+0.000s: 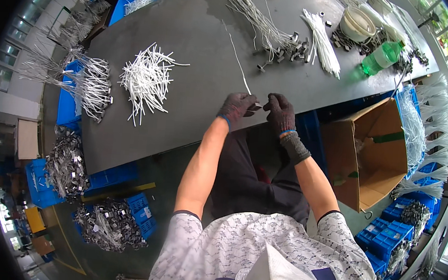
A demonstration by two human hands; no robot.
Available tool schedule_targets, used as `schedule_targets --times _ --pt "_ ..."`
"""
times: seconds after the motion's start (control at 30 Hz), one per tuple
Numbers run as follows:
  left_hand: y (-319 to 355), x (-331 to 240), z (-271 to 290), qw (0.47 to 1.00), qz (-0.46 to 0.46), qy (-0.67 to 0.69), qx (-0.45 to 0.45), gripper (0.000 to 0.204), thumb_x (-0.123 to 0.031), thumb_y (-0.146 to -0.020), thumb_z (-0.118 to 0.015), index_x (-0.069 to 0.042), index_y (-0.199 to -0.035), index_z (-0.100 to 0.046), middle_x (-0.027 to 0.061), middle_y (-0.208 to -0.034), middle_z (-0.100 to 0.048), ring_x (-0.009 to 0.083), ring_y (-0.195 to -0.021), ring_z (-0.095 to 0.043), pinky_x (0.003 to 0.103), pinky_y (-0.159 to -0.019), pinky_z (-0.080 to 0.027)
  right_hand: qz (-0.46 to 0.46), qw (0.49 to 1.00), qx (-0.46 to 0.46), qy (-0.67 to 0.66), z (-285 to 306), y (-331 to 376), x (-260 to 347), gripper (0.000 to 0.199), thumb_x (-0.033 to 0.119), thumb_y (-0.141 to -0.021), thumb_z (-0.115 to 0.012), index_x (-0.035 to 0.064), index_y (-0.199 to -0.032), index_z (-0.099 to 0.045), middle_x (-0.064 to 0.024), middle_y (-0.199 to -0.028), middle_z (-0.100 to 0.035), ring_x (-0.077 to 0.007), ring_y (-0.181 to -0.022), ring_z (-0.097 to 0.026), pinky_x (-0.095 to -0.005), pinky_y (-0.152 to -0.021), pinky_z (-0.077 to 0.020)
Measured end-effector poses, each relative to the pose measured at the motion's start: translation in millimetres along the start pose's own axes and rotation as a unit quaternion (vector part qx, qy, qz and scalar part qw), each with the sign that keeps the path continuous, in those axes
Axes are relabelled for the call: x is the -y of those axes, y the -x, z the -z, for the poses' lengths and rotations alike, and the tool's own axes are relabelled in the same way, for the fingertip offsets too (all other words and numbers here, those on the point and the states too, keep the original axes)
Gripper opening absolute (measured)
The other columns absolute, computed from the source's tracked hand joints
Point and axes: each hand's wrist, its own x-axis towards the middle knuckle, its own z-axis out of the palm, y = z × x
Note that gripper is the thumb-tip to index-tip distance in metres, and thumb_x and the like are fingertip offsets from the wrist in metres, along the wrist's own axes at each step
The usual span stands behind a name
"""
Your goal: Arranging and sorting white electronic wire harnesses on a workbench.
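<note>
My left hand (236, 108), in a dark work glove, pinches a thin wire (235, 49) near the table's front edge. The wire runs away from me over the tabletop, and its near end is covered by a white sleeve. A small pale piece (258, 105) shows at the left fingertips, too small to name. Close beside it, my gloved right hand (280, 114) has its fingers pressed together; what they hold, if anything, is hidden. Beyond the hands lies a bundle of wires with dark metal parts (280, 44). To its right are long white tubes (322, 42).
A pile of short white tubes (146, 80) lies on the grey table (197, 79). At the right stand a green bottle (383, 58) and a pale bowl (358, 24). An open cardboard box (340, 155) sits by the table's edge. Blue crates (386, 237) flank me.
</note>
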Motion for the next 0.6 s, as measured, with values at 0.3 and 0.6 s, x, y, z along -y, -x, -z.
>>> schedule_targets --times 0.3,0.6 --pt "-10 53 132 0.836 -0.089 -0.353 -0.409 0.038 -0.043 -0.091 -0.06 -0.009 -0.104 -0.07 0.0186 -0.104 -0.072 0.0375 -0.098 -0.07 0.049 -0.079 -0.054 -0.017 0.936 -0.108 0.333 -35 -150 6 0.06 0.053 -0.092 -0.056 0.0052 -0.127 -0.065 -0.0287 -0.121 -0.067 -0.0442 -0.116 -0.063 -0.0464 -0.1 -0.0498" --pt "20 52 238 0.693 0.171 -0.48 -0.51 0.041 -0.044 -0.086 -0.067 -0.005 -0.099 -0.069 0.0231 -0.103 -0.072 0.0429 -0.1 -0.07 0.052 -0.083 -0.056 -0.077 0.954 -0.104 0.271 -17 -197 -34 0.047 0.049 -0.089 -0.062 0.006 -0.102 -0.076 -0.017 -0.12 -0.071 -0.0378 -0.105 -0.069 -0.042 -0.093 -0.0528"
